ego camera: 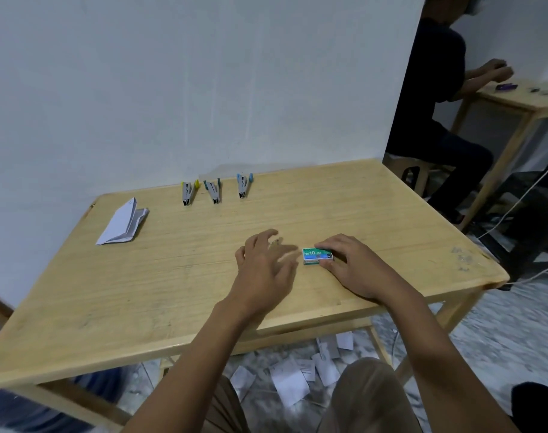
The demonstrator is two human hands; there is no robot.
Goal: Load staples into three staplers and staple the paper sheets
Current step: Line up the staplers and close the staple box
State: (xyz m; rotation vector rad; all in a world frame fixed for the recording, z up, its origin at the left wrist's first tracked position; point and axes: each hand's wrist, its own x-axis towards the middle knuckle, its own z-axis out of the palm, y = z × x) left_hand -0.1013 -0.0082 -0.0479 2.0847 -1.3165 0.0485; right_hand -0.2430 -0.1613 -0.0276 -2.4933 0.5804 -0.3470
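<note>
Open table (172,276) btwn left hand (266,264) & staplers (214,191); wall (172,89) close behind them; paper stack (122,223) off to left

right hand (349,264) grips staple box (317,256); left hand (266,265) spread beside; staplers (214,190) far

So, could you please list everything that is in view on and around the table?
yellow stapler: one, grey with yellow end, far table edge, leftmost of the row
teal stapler: one, grey with teal end, middle of the row
blue stapler: one, grey with blue end, rightmost of the row
paper sheets: one folded stack, white, far left of the table
staple box: one, green, table centre
table: one, light wood
loose papers: several, white, on the floor under the table
second person: one, dark clothes, seated at a second table, far right
left hand: one, fingers spread, just left of the box
right hand: one, gripping the staple box
</note>
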